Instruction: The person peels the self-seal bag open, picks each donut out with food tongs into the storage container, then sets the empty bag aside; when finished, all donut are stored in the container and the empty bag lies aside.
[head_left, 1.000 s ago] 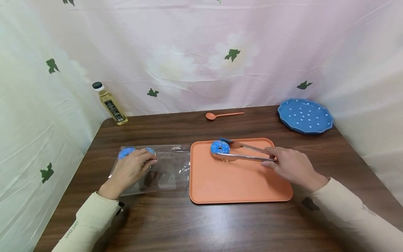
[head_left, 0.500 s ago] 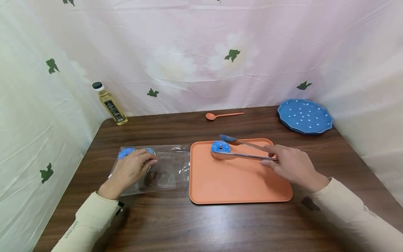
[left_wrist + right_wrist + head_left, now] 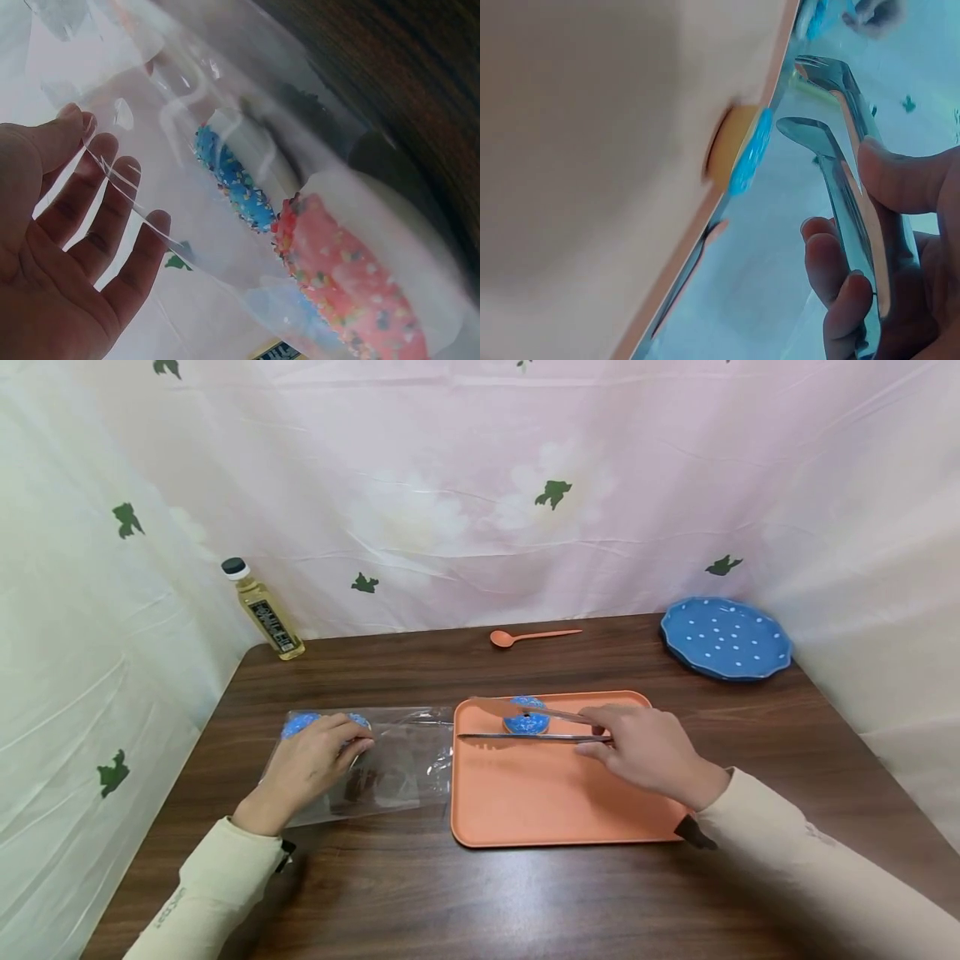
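Observation:
My left hand (image 3: 309, 764) pinches the edge of a clear plastic bag (image 3: 405, 735) between thumb and fingertip. Inside the bag, the left wrist view shows a blue sprinkled donut (image 3: 234, 180) and a pink sprinkled donut (image 3: 349, 277); in the head view the hand hides much of them. My right hand (image 3: 648, 747) grips metal tongs (image 3: 844, 195), their arms apart and tips pointing left. One blue donut (image 3: 528, 724) lies on the orange tray (image 3: 570, 802), partly behind the tongs. The tongs hang above this donut, apart from it in the right wrist view.
An orange spoon (image 3: 536, 635) lies behind the tray. At the back right stands a blue dotted plate (image 3: 727, 639) with a wavy rim. A bottle of yellow liquid (image 3: 270, 618) stands at the back left. Patterned cloth (image 3: 450, 510) hangs around the dark wooden table (image 3: 480, 902).
My right hand has moved left with the tongs, whose tips have left the donut and now reach past it toward the tray's left edge. The donut stays on the tray. My left hand stays put.

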Demonstrator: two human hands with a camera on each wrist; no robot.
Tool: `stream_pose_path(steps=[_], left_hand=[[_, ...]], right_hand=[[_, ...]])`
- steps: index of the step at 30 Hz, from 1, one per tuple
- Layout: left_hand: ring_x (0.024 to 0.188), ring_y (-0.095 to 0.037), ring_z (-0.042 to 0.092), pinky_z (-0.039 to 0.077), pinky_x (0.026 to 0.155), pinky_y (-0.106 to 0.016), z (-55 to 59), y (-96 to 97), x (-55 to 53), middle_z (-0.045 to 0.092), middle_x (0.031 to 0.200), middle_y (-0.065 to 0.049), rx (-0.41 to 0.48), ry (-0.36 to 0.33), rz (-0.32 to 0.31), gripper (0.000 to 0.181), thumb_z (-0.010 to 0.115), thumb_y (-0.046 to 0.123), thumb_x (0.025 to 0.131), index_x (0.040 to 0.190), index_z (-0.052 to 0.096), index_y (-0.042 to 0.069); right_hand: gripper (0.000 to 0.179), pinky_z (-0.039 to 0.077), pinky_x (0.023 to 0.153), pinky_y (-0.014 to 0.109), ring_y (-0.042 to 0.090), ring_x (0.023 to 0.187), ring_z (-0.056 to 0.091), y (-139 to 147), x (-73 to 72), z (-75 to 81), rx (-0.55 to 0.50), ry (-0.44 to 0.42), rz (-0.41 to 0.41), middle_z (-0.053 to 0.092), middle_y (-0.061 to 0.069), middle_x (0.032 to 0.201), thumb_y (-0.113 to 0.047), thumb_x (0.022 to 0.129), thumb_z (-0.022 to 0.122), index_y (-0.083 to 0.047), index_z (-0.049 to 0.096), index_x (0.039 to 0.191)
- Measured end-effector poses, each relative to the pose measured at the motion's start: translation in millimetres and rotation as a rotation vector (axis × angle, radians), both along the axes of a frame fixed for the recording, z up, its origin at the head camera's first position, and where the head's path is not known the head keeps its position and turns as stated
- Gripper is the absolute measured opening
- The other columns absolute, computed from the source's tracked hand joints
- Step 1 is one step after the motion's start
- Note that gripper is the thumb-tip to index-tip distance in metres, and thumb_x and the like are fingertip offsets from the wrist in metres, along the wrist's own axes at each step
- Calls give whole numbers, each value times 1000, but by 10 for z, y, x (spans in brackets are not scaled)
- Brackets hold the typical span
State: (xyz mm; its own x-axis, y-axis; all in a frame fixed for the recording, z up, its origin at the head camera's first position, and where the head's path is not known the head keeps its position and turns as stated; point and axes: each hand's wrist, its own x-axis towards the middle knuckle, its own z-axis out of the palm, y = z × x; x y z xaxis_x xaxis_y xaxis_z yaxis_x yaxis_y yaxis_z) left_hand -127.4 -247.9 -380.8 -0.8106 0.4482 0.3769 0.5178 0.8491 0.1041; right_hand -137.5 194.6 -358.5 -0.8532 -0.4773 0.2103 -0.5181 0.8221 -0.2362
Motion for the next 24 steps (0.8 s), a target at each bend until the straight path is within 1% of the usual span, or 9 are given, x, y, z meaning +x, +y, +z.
stream_pose_path(steps=[3,5,8,12,15,20,22,23,24], left_hand=[[79,-15,66,54,64,-38,-1,4,3,69,91,4,3,6,-9,10,79,21,88,96,76,17],[79,-15,66,54,64,-38,1,7,6,69,91,5,7,4,-10,10,80,21,88,96,76,17],[80,-15,66,55,65,-38,7,2,7,70,91,5,8,0,-3,9,79,21,88,96,75,17],[81,-15,67,55,66,-39,1,-2,1,70,91,5,9,0,-1,9,78,22,89,96,75,17],[80,-15,66,55,64,-38,-1,2,2,69,91,5,4,1,-4,9,79,23,89,95,75,17],[81,-14,66,55,64,-38,12,12,9,69,92,5,-2,-7,-3,10,78,25,89,96,75,18],[82,-14,66,55,65,-38,14,14,5,69,92,5,-4,-9,-3,10,78,25,90,96,75,18],[81,-14,66,55,65,-38,16,17,4,69,92,5,-5,-10,-2,10,78,25,90,95,75,18],[82,-14,66,55,65,-38,17,19,1,69,92,5,-6,-11,-2,10,78,25,90,95,75,17]], right_hand=[[36,40,49,27,6,58,46,-127,-19,-27,-2,26,51,63,-7,79,-33,87,81,-10,73,113],[37,42,53,27,6,60,49,-203,-30,-41,-6,27,78,64,-7,79,-33,87,80,-9,74,115],[39,44,55,29,6,62,53,-302,-53,-58,2,25,103,70,-3,86,-34,89,79,-10,73,118],[38,42,52,29,5,59,52,-401,-79,-85,23,16,115,70,-3,86,-37,90,77,-12,74,118],[35,39,48,27,3,54,48,-467,-90,-98,18,11,135,68,-5,82,-37,90,77,-14,75,116],[34,32,41,27,2,47,43,-599,-114,-98,-14,1,185,74,1,96,-35,91,76,-17,74,119],[29,32,40,26,2,47,43,-664,-132,-109,-11,6,194,74,0,95,-36,90,77,-18,75,113],[27,32,39,26,2,47,43,-701,-140,-116,-6,9,196,73,-1,93,-36,90,77,-18,75,109],[24,31,39,26,4,47,42,-737,-150,-127,7,14,197,71,-2,87,-37,90,77,-18,74,103]])
